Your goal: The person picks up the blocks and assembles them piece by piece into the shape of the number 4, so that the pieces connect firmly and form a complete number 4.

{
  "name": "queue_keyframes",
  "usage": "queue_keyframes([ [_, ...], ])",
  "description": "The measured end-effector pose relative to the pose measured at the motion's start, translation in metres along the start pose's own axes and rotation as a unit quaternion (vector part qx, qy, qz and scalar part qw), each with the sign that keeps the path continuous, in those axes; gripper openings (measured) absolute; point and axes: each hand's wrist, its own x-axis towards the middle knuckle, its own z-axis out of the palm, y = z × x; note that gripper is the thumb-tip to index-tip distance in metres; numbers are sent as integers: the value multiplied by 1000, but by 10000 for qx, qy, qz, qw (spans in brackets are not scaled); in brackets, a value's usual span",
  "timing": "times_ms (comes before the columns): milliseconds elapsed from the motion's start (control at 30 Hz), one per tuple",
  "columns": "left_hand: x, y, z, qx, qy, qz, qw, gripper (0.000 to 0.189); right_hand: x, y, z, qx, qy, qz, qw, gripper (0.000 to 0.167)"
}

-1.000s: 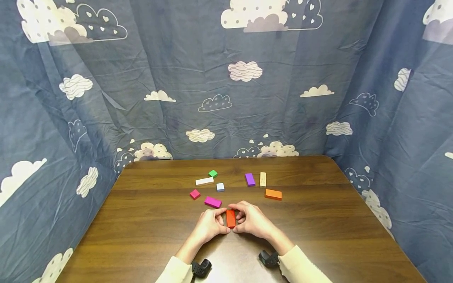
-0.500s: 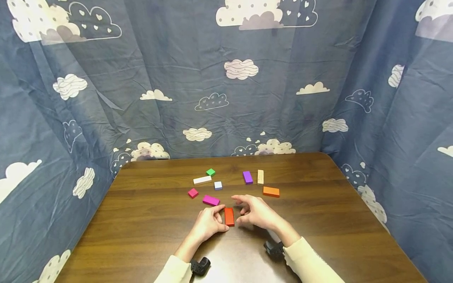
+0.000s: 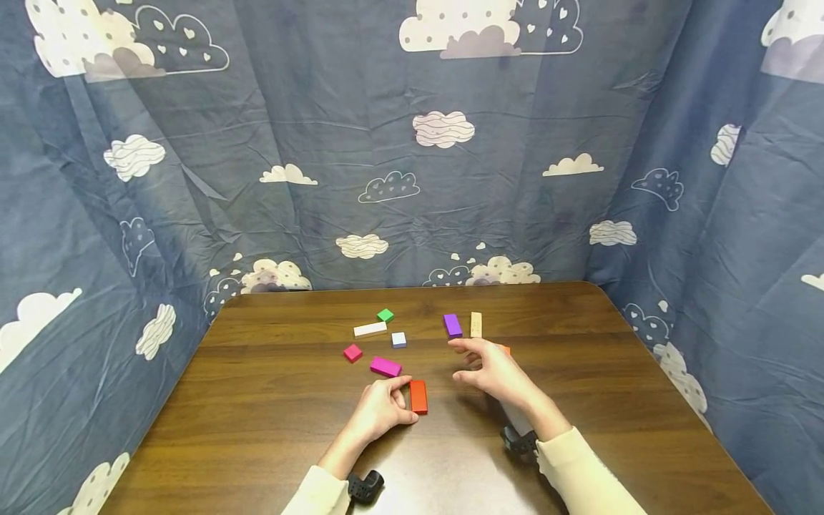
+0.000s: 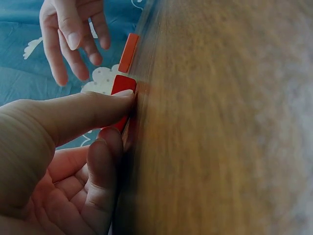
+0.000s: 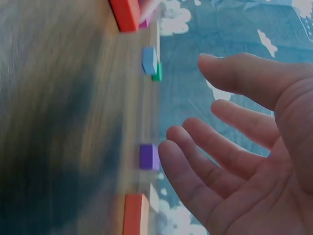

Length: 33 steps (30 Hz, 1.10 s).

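In the head view a red block (image 3: 419,398) lies lengthwise on the table. My left hand (image 3: 378,409) holds it from its left side, index finger at the far end and thumb at the near end. The left wrist view shows that thumb (image 4: 93,110) against the red block (image 4: 123,84). My right hand (image 3: 497,372) hovers to the right with fingers spread, holding nothing. Beneath and behind it is an orange block, mostly hidden in the head view; the right wrist view shows this orange block (image 5: 136,215) apart from the fingers.
Behind the left hand lie a magenta block (image 3: 386,367), a crimson block (image 3: 352,352), a light blue block (image 3: 399,340), a white block (image 3: 370,329) and a green block (image 3: 385,315). A purple block (image 3: 453,326) and a beige block (image 3: 476,325) lie beyond the right hand. A patterned curtain (image 3: 386,157) hangs behind.
My right hand has left the red block's right side and moved right and away from me, towards the orange block. The left hand and the red block have stayed in place.
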Motion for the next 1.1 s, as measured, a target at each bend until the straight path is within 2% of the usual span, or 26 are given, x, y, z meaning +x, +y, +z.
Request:
queue_keyframes([
  [167, 0, 0, 1, -36, 20, 11, 10000, 74, 0, 10, -15, -258, 377, -38, 9990, 55],
  [333, 1, -1, 2, -91, 1, 6, 10000, 75, 1, 21, -30, -309, 594, 17, 9978, 55],
  [567, 1, -2, 2, -59, 1, -28, 10000, 74, 3, 38, -46, -746, 824, 170, 9937, 53],
  [1100, 0, -2, 0, -100, 19, 38, 9999, 73, -1, 70, -54, -1060, 840, 509, 9895, 50],
])
